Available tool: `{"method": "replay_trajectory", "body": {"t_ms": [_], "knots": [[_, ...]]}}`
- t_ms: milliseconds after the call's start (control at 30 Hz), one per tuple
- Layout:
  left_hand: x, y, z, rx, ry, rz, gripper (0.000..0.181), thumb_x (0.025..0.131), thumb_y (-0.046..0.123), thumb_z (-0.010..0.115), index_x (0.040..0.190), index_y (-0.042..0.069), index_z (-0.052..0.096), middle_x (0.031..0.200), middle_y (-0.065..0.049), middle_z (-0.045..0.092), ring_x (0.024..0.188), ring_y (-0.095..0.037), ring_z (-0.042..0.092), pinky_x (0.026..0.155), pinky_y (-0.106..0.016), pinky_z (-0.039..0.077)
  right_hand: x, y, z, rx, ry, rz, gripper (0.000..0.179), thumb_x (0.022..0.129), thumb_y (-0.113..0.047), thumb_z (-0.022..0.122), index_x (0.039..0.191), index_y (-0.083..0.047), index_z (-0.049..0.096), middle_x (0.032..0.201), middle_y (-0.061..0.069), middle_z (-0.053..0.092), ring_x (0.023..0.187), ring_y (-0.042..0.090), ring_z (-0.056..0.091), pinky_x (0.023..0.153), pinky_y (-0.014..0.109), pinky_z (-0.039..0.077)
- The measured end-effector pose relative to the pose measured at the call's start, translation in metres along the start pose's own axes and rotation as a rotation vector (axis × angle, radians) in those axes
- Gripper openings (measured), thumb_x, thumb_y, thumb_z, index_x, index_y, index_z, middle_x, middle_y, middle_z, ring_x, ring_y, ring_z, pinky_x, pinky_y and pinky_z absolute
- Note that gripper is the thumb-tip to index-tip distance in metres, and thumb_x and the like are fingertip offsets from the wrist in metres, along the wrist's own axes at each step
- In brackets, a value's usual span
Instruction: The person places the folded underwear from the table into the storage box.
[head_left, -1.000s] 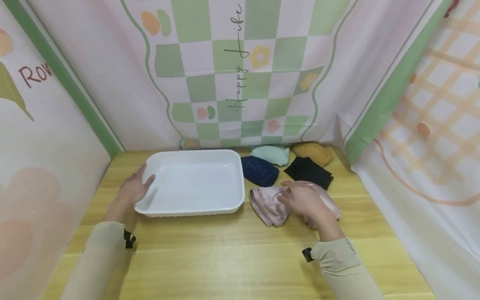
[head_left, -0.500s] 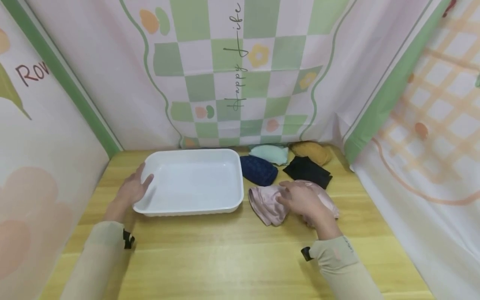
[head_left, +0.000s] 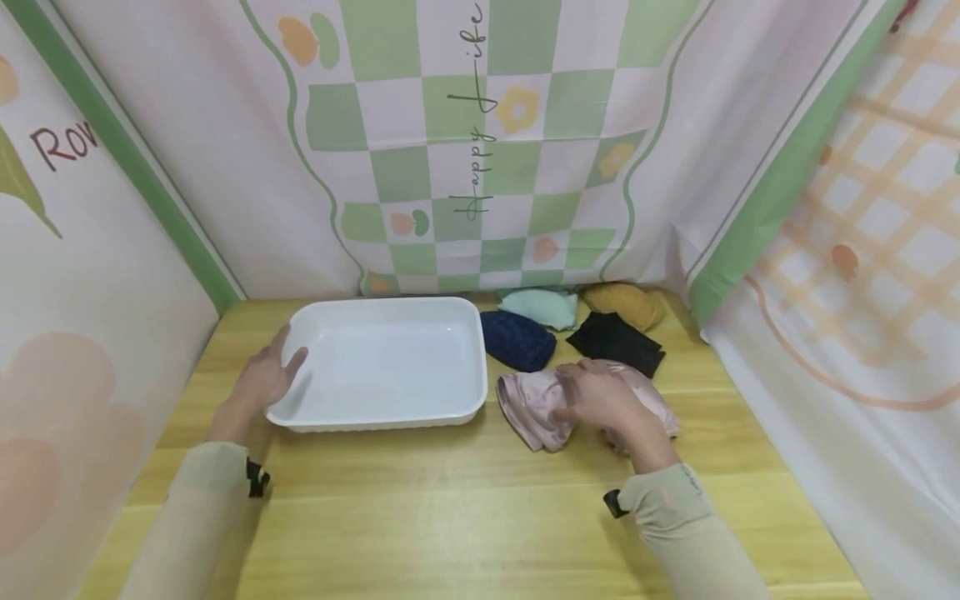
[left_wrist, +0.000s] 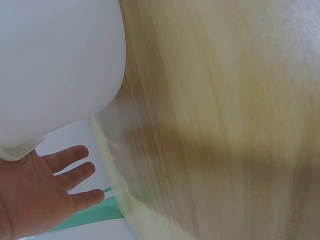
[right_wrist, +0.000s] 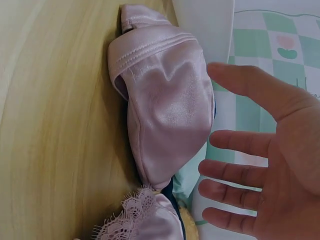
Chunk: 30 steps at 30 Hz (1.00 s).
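At the left end of a white rectangular tray (head_left: 386,367), my left hand (head_left: 260,379) rests with its thumb over the rim. Its other fingers stretch out straight beside the tray wall in the left wrist view. On the right, a pink satin bra with lace trim (right_wrist: 170,100) lies on the table. My right hand (head_left: 600,396) is over the middle of it and hides part of it in the head view. In the right wrist view that hand's fingers (right_wrist: 235,192) are spread and extended, with the thumb tip close to the satin.
Behind the bra lie a navy folded cloth item (head_left: 517,340), a black one (head_left: 617,343), a mint one (head_left: 540,308) and a mustard one (head_left: 624,305). The navy item sits against the tray's right side. A printed curtain (head_left: 517,183) hangs along the wooden table's (head_left: 420,517) back edge.
My right hand has turned slightly over the pink bra, its fingertips a little lower. The left hand and the tray keep their places.
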<state>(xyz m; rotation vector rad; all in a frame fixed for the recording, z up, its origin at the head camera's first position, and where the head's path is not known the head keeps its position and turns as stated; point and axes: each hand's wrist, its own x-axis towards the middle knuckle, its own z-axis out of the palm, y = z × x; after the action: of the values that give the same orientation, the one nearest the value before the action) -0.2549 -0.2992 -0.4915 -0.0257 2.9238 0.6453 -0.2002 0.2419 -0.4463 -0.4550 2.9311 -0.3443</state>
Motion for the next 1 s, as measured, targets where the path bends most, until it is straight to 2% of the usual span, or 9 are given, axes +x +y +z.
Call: {"method": "replay_trajectory", "body": {"t_ms": [167,367,533,733,1000], "knots": [[0.001,0.000,0.000,-0.001,0.004,0.001,0.087,0.100,0.068,0.010,0.160,0.008,-0.007,0.156,-0.041,0.017,0.139,-0.062,0.026,0.117,-0.068,0.024,0.004,0.003,0.001,-0.028,-0.036,0.018,0.083,0.076,-0.046,0.083,0.144,-0.009,0.053,0.143,0.024,0.052,0.131,0.047,0.049,0.105,0.062,0.044],[0.000,-0.001,0.000,-0.003,0.006,0.006,0.087,0.100,0.068,0.010,0.160,0.007,-0.007,0.156,-0.041,0.018,0.138,-0.062,0.027,0.117,-0.069,0.025,0.009,0.005,0.005,-0.029,-0.088,0.047,0.089,0.071,-0.043,0.086,0.146,-0.010,0.051,0.145,0.027,0.050,0.128,0.046,0.053,0.102,0.059,0.048],[0.001,-0.002,0.000,-0.004,0.000,0.010,0.087,0.100,0.068,0.009,0.160,0.008,-0.009,0.155,-0.042,0.018,0.137,-0.063,0.028,0.116,-0.069,0.026,0.013,0.005,0.012,-0.047,-0.084,0.042,0.094,0.067,-0.041,0.089,0.147,-0.009,0.049,0.138,0.025,0.053,0.126,0.045,0.052,0.101,0.057,0.049],[0.003,-0.003,0.001,-0.005,-0.006,0.004,0.088,0.099,0.069,0.008,0.160,0.008,-0.008,0.156,-0.041,0.017,0.138,-0.062,0.027,0.117,-0.068,0.025,0.016,0.010,0.021,-0.066,-0.068,0.035,0.086,0.073,-0.037,0.084,0.146,-0.008,0.049,0.125,0.020,0.056,0.119,0.040,0.055,0.097,0.053,0.051],[0.001,-0.001,0.001,-0.014,-0.003,-0.004,0.087,0.100,0.069,0.010,0.160,0.008,-0.008,0.157,-0.040,0.017,0.139,-0.062,0.026,0.117,-0.069,0.024,0.018,0.013,0.026,-0.101,-0.058,0.003,0.067,0.084,-0.032,0.075,0.143,-0.009,0.053,0.118,0.021,0.057,0.114,0.040,0.057,0.093,0.054,0.053]]}}
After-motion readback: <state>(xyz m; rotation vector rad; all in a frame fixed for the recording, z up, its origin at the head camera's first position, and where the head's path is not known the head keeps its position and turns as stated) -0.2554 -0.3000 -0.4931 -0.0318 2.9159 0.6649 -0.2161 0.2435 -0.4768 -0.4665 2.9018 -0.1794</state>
